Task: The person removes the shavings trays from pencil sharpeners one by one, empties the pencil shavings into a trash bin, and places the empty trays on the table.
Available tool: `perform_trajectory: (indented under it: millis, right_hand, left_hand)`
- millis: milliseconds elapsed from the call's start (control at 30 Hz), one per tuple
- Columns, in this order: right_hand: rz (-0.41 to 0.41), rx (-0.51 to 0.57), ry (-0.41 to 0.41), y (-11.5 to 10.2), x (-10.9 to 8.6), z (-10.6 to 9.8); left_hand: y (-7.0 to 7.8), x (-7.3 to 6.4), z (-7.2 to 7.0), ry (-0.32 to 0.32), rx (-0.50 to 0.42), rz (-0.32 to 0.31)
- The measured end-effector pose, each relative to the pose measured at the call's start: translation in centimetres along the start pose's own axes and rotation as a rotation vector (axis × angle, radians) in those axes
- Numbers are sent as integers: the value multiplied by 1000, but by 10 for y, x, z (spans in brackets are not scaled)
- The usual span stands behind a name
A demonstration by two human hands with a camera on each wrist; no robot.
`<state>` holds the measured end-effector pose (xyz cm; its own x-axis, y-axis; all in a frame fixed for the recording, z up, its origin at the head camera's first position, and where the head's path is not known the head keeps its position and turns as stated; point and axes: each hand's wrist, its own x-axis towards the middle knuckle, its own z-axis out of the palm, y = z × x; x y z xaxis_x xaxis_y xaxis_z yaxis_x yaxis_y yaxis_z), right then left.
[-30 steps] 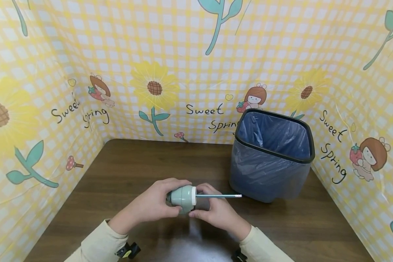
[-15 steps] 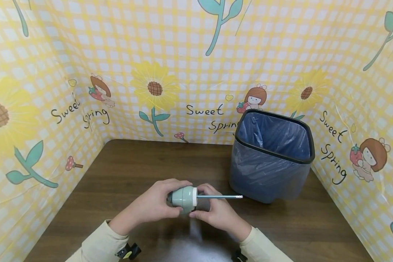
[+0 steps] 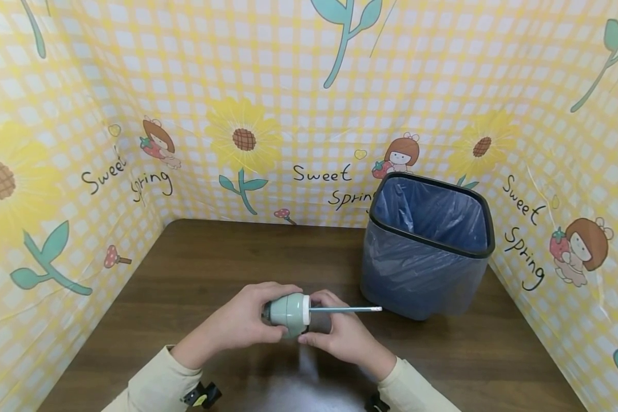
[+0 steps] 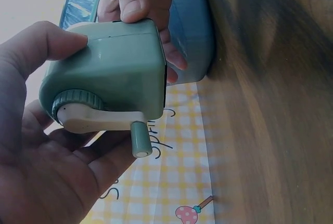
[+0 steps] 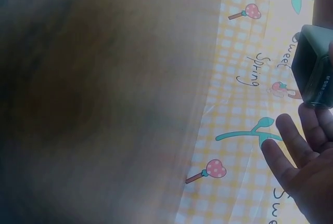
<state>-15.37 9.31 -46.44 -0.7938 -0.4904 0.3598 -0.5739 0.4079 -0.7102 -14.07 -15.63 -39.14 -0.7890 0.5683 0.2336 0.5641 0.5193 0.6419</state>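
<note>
A pale green hand-crank pencil sharpener [image 3: 286, 312] is held above the table between both hands, tipped on its side. My left hand [image 3: 247, 315] grips its body, thumb on one side and fingers on the other. In the left wrist view its white crank arm [image 4: 99, 119] with a green knob [image 4: 141, 140] faces the camera. My right hand [image 3: 342, 329] holds the sharpener's other end by a dark grey part [image 3: 319, 322], thumb and fingers on opposite sides. A blue pencil [image 3: 342, 309] sticks out rightward from the white front, eraser end outward; its tip is hidden inside.
A bin [image 3: 422, 280] with a black rim and a bluish plastic liner stands at the back right of the brown wooden table [image 3: 226, 246]. A yellow checked cloth [image 3: 298, 114] with flower prints rises behind the table and along both sides.
</note>
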Motion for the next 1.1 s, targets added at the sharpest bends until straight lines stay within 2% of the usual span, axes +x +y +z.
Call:
perform_trajectory:
  millis: [200, 567, 867, 1100]
  right_hand:
    - [16, 3, -13, -2, -1, 0]
    - [0, 0, -19, -2, -1, 0]
    - [33, 20, -29, -4, -1, -2]
    - [23, 12, -41, -3, 1, -2]
  left_hand:
    - [-1, -1, 0, -16, -12, -12]
    - [-3, 0, -1, -14, -31, 17]
    - [-3, 0, -3, -25, -46, 0]
    - [-3, 1, -4, -35, -52, -7]
